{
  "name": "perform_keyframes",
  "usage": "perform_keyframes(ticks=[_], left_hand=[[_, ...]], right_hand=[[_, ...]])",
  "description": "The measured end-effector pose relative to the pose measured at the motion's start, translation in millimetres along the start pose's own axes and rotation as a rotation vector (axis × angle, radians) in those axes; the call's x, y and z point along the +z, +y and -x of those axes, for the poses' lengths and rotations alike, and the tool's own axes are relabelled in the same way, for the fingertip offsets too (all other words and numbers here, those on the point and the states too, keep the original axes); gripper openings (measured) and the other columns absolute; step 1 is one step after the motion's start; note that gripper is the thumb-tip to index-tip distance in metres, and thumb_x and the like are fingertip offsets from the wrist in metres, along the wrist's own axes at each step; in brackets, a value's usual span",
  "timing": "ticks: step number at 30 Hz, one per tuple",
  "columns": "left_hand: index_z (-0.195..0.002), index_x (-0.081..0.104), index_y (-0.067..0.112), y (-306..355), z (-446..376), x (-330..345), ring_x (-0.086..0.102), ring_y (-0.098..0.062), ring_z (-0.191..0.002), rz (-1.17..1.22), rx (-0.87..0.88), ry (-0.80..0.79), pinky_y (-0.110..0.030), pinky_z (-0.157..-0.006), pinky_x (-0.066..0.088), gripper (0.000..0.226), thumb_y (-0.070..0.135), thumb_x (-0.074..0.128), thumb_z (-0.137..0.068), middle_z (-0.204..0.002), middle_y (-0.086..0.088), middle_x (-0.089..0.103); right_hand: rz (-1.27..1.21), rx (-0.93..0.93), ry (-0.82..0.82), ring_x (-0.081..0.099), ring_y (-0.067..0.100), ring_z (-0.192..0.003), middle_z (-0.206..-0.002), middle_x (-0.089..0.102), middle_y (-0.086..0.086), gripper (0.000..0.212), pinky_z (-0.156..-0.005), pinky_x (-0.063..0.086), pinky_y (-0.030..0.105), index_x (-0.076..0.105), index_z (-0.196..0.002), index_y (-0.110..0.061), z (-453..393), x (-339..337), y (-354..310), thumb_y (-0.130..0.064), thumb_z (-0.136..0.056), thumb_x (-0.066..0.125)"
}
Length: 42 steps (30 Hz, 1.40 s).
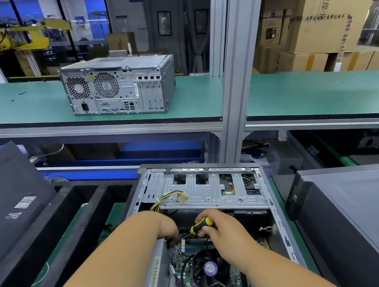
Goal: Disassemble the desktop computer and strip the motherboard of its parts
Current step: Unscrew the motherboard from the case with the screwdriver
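Open grey steel desktop case (274, 206) lies on its side on the green-matted table (298, 233), near centre, side panel off. Green motherboard (236, 284) sits in the case floor, black CPU cooler fan with a purple hub label (210, 268) on it, still mounted. Silver drive cage (211, 191) spans the far end; a yellow-and-black power cable bundle with a white plug (170, 198) hangs loose at its left.

Right hand (220, 230): grip closed round a yellow-and-black screwdriver handle (201, 225), shaft pointing down toward the far edge of the board, by the blue and green RAM slots (197, 243). Tip hidden, can't confirm it's seated on a screw.

Left hand (167, 229): reaching into the case at the far left corner, beside the grey power supply box (156, 270). Fingers hidden behind the wrist and chassis edge, so I can't tell if that grip holds anything.

Likely step: backing out a board or cage screw. To do it well:
- driver square to the screw head, push down before turning, avoid cam-out
- keep the tip off the slots and traces
- left hand clears cables and catches the screw
- leave the cooler till the board is free
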State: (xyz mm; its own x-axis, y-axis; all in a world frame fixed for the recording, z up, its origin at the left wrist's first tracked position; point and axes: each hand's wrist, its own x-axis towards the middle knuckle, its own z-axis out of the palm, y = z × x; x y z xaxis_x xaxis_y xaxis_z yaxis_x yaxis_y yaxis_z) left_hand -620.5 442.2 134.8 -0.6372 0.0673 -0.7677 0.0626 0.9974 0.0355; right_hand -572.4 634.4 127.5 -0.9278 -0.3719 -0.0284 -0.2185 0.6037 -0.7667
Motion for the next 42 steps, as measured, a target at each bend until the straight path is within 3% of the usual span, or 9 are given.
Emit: perform_keyframes(ticks=[7, 11, 17, 23, 26, 29, 34, 39, 42], left_hand=[[-0.110, 0.055, 0.020, -4.4, -10.8, -0.6, 0.045, -0.024, -0.097, 0.016, -0.028, -0.028, -0.032, -0.089, 0.036, 0.025, 0.010, 0.046, -0.090, -0.117, -0.008, 0.051], [-0.143, 0.044, 0.012, -2.4, -7.3, -1.7, 0.045, -0.023, -0.110, 0.020, -0.022, -0.066, -0.035, -0.099, 0.036, 0.053, 0.011, 0.050, -0.090, -0.147, -0.008, 0.041], [-0.148, 0.033, 0.013, -3.8, -4.6, -7.4, 0.035, -0.025, -0.136, 0.051, 0.081, -0.116, -0.031, -0.106, 0.032, 0.058, 0.010, 0.052, -0.094, -0.153, -0.007, 0.033], [-0.139, 0.047, 0.010, -9.5, -15.5, -7.7, 0.051, -0.026, -0.112, -0.107, 0.041, -0.045, -0.035, -0.097, 0.044, 0.048, 0.020, 0.055, -0.093, -0.140, -0.010, 0.047], [-0.141, 0.046, 0.009, -7.9, -21.3, -5.2, 0.049, -0.029, -0.119, -0.256, 0.067, -0.057, -0.033, -0.095, 0.039, 0.045, 0.018, 0.051, -0.097, -0.142, -0.012, 0.046], [-0.139, 0.044, 0.004, -1.9, -21.3, -3.3, 0.048, -0.024, -0.098, -0.291, 0.060, -0.090, -0.036, -0.089, 0.041, 0.043, 0.017, 0.048, -0.098, -0.136, -0.017, 0.050], [-0.143, 0.040, 0.007, -2.0, -18.7, -4.6, 0.047, -0.024, -0.105, -0.285, 0.058, -0.073, -0.034, -0.085, 0.037, 0.047, 0.019, 0.046, -0.098, -0.140, -0.015, 0.047], [-0.140, 0.046, 0.009, -0.9, -18.2, -4.7, 0.047, -0.023, -0.101, -0.271, 0.042, -0.065, -0.036, -0.092, 0.041, 0.045, 0.019, 0.048, -0.096, -0.136, -0.012, 0.050], [-0.136, 0.049, 0.010, -2.3, -19.5, -4.7, 0.051, -0.023, -0.104, -0.242, 0.032, -0.041, -0.036, -0.088, 0.042, 0.043, 0.019, 0.051, -0.094, -0.133, -0.011, 0.052]], right_hand=[[0.018, -0.022, 0.002, 0.061, -0.007, -0.093, -0.110, 0.063, -0.010, 0.026, -0.078, 0.043, 0.012, 0.056, -0.113, -0.037, -0.6, 1.1, -0.6, -0.015, -0.100, 0.049], [0.017, -0.031, 0.068, 0.057, -0.011, -0.092, -0.111, 0.063, -0.011, 0.027, -0.072, 0.039, 0.008, 0.054, -0.116, -0.039, -1.5, -0.4, 0.8, -0.017, -0.101, 0.048], [0.041, -0.033, 0.030, 0.062, -0.003, -0.097, -0.118, 0.060, -0.011, 0.026, -0.083, 0.045, 0.019, 0.056, -0.118, -0.033, -7.2, 4.4, 3.9, -0.015, -0.100, 0.050], [0.050, -0.018, 0.057, 0.061, 0.006, -0.098, -0.108, 0.066, -0.006, 0.026, -0.085, 0.048, 0.028, 0.057, -0.118, -0.033, -13.4, 4.5, 2.7, -0.016, -0.099, 0.051], [0.094, -0.045, 0.045, 0.062, 0.012, -0.103, -0.114, 0.064, -0.004, 0.025, -0.090, 0.050, 0.034, 0.056, -0.120, -0.030, -16.4, 7.8, -2.0, -0.016, -0.100, 0.050], [0.166, -0.098, 0.017, 0.063, 0.013, -0.106, -0.120, 0.062, -0.002, 0.026, -0.090, 0.052, 0.037, 0.054, -0.123, -0.029, -20.6, 11.5, -6.3, -0.016, -0.100, 0.050], [0.233, -0.129, -0.012, 0.063, 0.012, -0.107, -0.123, 0.061, -0.002, 0.026, -0.089, 0.052, 0.035, 0.053, -0.123, -0.030, -24.6, 13.7, -1.8, -0.018, -0.100, 0.050], [0.194, -0.120, -0.022, 0.057, -0.015, -0.087, -0.120, 0.060, -0.009, 0.027, -0.074, 0.042, 0.009, 0.053, -0.119, -0.035, -27.4, 16.4, 5.5, -0.016, -0.100, 0.050], [0.184, -0.127, -0.024, 0.059, -0.013, -0.089, -0.118, 0.060, -0.009, 0.027, -0.076, 0.045, 0.012, 0.053, -0.118, -0.036, -28.8, 18.3, 4.8, -0.017, -0.100, 0.051]])
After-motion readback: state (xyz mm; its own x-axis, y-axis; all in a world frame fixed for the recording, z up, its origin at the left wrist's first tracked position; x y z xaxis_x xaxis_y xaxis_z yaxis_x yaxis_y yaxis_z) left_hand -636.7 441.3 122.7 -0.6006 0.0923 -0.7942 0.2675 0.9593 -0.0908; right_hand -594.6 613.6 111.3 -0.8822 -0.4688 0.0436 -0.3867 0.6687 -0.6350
